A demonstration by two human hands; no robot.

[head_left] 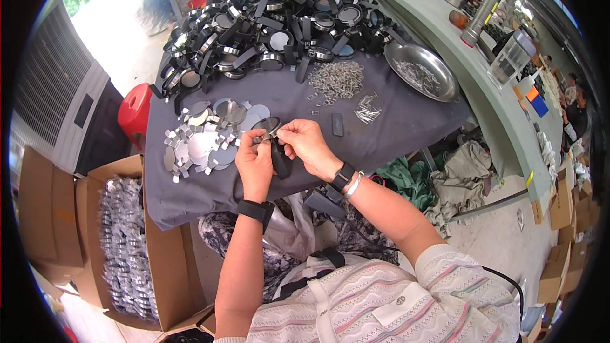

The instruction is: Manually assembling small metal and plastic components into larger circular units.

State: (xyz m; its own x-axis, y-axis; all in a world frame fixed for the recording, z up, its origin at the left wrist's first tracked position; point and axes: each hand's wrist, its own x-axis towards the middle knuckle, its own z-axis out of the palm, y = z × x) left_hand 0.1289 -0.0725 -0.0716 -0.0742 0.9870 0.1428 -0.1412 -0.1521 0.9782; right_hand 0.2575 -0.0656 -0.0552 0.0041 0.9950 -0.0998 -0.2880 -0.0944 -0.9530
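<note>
Round black-strapped lens piece (270, 128), frame centre, is pinched by left hand (254, 164) and right hand (307, 145); could be dropped if pinch slackens.

free: bare cloth (394, 130) R of hands; blocked: discs (203, 143) L; black pile (273, 19) ahead

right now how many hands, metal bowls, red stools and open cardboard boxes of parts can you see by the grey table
bare hands on a black-handled round lens: 2 (left hand, right hand)
round shiny metal bowl: 1
red plastic stool: 1
open brown cardboard box of silvery parts: 1
total: 5
</note>
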